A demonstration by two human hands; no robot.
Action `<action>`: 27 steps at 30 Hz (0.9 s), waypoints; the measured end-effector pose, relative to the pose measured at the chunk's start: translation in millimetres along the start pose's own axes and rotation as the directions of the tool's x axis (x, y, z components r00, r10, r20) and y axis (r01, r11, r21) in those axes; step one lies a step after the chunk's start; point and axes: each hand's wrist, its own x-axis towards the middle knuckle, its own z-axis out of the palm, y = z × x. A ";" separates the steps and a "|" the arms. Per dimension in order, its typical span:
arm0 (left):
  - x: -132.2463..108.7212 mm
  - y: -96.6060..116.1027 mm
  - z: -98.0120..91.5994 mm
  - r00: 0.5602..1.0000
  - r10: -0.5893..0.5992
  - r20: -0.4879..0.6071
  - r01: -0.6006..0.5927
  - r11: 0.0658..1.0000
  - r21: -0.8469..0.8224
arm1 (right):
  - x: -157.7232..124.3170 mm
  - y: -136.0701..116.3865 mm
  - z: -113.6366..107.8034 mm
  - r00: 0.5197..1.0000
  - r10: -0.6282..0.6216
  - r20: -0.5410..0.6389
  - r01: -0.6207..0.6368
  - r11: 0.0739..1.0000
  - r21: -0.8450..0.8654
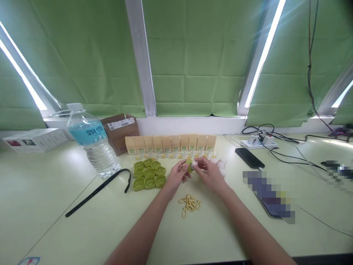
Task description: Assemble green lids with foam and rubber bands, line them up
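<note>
My left hand [176,175] pinches a small green cup-shaped piece [189,164] above the table. At its right side, my right hand [211,174] grips a small white rounded piece [194,164] between the fingertips, against or just at the green piece; whether it sits inside cannot be made out. Left of my hands, several green square-like cups [149,172] stand in rows. More pale, whitish rounded pieces [221,164] lie just beyond my right hand, partly hidden by it. Between my forearms lies a loose heap of yellow loops [189,203].
Brown paper pouches [167,144] line the back, with small clear cups holding yellow bits [171,156] before them. A water bottle [95,147], cardboard box [120,134] and black strap [96,193] are left. Right are a phone [249,158], power strip [259,143] and cables.
</note>
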 end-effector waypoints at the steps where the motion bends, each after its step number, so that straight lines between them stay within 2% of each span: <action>1: 0.0 -1.0 -0.7 1.000 0.007 0.004 -0.007 1.000 0.014 | -0.4 -0.2 0.2 1.000 -0.009 0.007 0.009 1.000 -0.013; 10: -3.8 -0.8 -2.3 0.998 0.029 0.052 -0.034 0.994 0.101 | -1.4 -0.3 0.3 0.997 -0.060 0.046 0.065 0.993 -0.101; 14: -2.6 0.8 -0.2 0.998 0.034 0.046 -0.040 0.991 0.124 | -0.9 -1.0 -0.3 0.997 -0.073 0.010 0.074 0.992 -0.100; 17: -2.0 3.3 0.6 0.999 0.040 0.013 -0.042 0.978 0.206 | -0.5 -1.4 0.0 0.995 -0.089 -0.039 0.083 0.988 -0.129; 22: -1.0 4.2 -2.1 0.983 0.174 -0.054 -0.139 0.909 0.393 | -0.5 -4.1 0.3 0.981 -0.187 -0.053 0.174 0.967 -0.186; 27: -1.4 1.6 -2.5 0.972 0.230 -0.041 -0.194 0.893 0.405 | -0.3 -6.9 -0.3 0.970 -0.245 -0.012 0.236 0.946 -0.224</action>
